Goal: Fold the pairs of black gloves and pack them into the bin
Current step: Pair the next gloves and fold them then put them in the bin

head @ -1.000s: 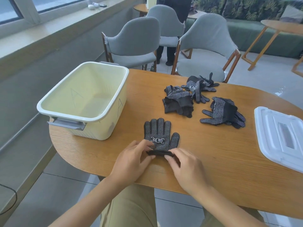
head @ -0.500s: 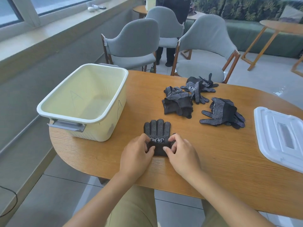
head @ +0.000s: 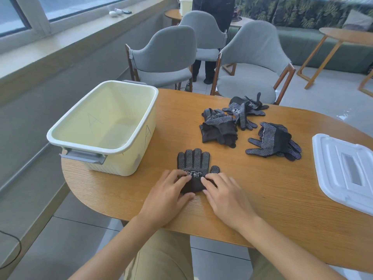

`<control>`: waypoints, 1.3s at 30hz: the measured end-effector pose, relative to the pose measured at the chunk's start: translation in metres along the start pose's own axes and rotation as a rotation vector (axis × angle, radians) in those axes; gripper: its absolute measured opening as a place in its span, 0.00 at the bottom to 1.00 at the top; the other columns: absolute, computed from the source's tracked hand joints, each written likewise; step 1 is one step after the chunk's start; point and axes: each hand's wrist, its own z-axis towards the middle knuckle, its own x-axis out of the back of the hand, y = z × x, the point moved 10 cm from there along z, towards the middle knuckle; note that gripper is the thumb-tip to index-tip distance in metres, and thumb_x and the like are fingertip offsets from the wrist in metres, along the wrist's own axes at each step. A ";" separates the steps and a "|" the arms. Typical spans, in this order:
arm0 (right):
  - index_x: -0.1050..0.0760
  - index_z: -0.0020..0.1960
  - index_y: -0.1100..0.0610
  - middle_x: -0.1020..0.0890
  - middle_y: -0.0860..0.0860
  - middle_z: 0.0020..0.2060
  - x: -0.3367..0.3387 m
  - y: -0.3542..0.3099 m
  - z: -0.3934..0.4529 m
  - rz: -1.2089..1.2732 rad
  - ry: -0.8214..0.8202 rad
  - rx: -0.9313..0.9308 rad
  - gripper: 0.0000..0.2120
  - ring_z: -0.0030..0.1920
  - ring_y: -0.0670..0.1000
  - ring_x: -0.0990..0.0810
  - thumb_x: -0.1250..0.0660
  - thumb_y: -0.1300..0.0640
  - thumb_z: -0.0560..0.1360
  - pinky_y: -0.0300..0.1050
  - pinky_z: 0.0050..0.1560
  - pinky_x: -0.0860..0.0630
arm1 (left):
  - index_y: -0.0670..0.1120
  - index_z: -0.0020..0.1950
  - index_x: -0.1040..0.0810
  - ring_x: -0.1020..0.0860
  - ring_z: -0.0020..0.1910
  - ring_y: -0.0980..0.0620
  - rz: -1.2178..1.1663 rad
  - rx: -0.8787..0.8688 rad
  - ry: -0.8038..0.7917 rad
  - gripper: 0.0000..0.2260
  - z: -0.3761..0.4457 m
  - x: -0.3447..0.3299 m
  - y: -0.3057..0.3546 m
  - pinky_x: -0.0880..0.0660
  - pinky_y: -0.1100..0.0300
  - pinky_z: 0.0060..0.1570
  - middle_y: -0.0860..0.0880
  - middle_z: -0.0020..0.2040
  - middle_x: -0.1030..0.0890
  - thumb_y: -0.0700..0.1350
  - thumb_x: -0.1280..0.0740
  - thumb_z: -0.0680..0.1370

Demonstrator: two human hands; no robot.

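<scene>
A pair of black gloves (head: 193, 164) lies flat on the desk (head: 262, 199), close to the near edge, with its fingers pointing to 12 o'clock. The cuff end is turned up over the palm, and both hands sit on that fold. The left hand (head: 168, 196) presses the left side with its fingers laid flat and a bit spread, and its thumb rests along the near edge. The right hand (head: 226, 196) presses the right side the same way, fingers mostly straight. Neither grip pinches the cloth as far as I can see; they just push down. The bin (head: 141, 138) stands at about 10 o'clock from the gloves, near them but not touching, and it looks to have nothing in it. Three more bundles of gloves (head: 219, 128) wait at 1 o'clock, and a white lid (head: 343, 168) lies far off at 3 o'clock. What could go wrong? The cloth is soft and springy, so I think the fold may pop open when the hands lift. The two gloves might slide apart if one hand pushes harder. The fold is also near the desk edge, so a slip toward 6 o'clock could drop it on the floor.
</scene>
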 end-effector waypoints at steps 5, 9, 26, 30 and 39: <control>0.21 0.61 0.56 0.22 0.51 0.60 0.009 -0.002 -0.006 0.066 0.066 -0.018 0.13 0.58 0.53 0.23 0.36 0.54 0.79 0.48 0.53 0.24 | 0.45 0.66 0.22 0.27 0.64 0.48 0.067 -0.080 0.022 0.19 -0.006 0.007 0.011 0.23 0.56 0.58 0.50 0.66 0.25 0.51 0.29 0.77; 0.20 0.60 0.56 0.19 0.48 0.56 0.013 -0.008 -0.018 0.090 0.067 -0.003 0.13 0.56 0.51 0.23 0.37 0.53 0.79 0.45 0.54 0.26 | 0.45 0.63 0.21 0.25 0.60 0.50 0.065 -0.150 0.052 0.15 -0.016 0.009 0.022 0.23 0.56 0.55 0.52 0.60 0.21 0.47 0.30 0.77; 0.24 0.49 0.47 0.17 0.42 0.40 -0.012 0.046 0.009 0.605 -0.102 -0.620 0.05 0.41 0.42 0.20 0.32 0.47 0.77 0.44 0.43 0.24 | 0.55 0.53 0.24 0.21 0.39 0.61 -0.353 0.492 0.165 0.13 0.000 0.016 -0.031 0.25 0.60 0.42 0.57 0.37 0.18 0.57 0.26 0.75; 0.24 0.53 0.48 0.21 0.41 0.47 -0.014 0.048 0.015 0.495 -0.121 -0.651 0.08 0.48 0.45 0.22 0.32 0.46 0.76 0.45 0.47 0.23 | 0.54 0.51 0.27 0.24 0.37 0.58 -0.251 0.463 0.155 0.12 0.010 0.016 -0.030 0.24 0.55 0.38 0.55 0.37 0.23 0.55 0.27 0.75; 0.19 0.57 0.53 0.21 0.45 0.51 0.004 0.019 0.019 0.158 0.075 -0.242 0.11 0.52 0.49 0.25 0.34 0.50 0.78 0.46 0.45 0.23 | 0.52 0.53 0.19 0.25 0.54 0.54 0.028 0.125 0.171 0.04 0.020 0.010 0.001 0.23 0.55 0.30 0.60 0.52 0.21 0.46 0.31 0.79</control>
